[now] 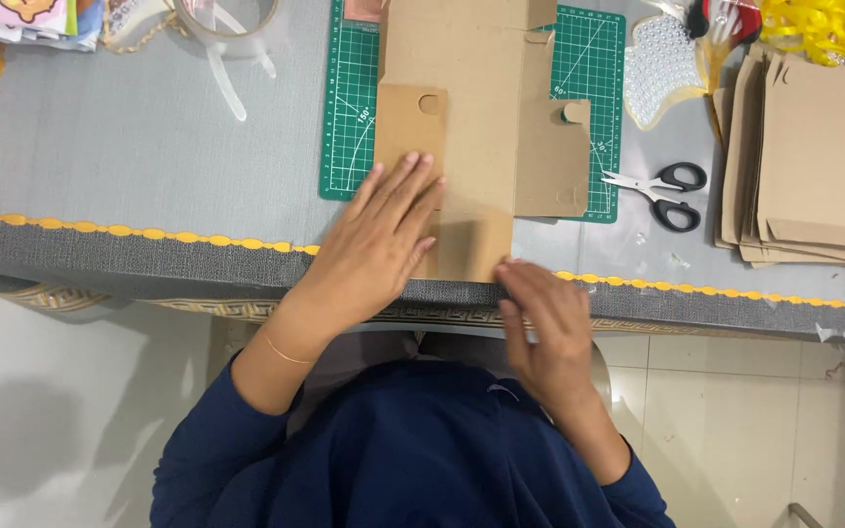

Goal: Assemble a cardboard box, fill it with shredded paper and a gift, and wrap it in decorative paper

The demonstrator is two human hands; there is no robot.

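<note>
A brown die-cut cardboard piece (471,108) with folded side flaps lies on a green cutting mat (349,117) and reaches to the table's front edge. My left hand (383,240) lies flat on its lower left part, fingers spread and pressing down. My right hand (540,318) is at the table edge, its fingertips touching the cardboard's lower right corner; whether it pinches the corner I cannot tell.
The grey table (149,147) has a yellow scalloped trim. Black-handled scissors (662,191) lie right of the mat. A stack of cardboard cut-outs (814,156) sits at far right, yellow ribbon (819,24) behind it. A tape roll (227,29) is at the back left.
</note>
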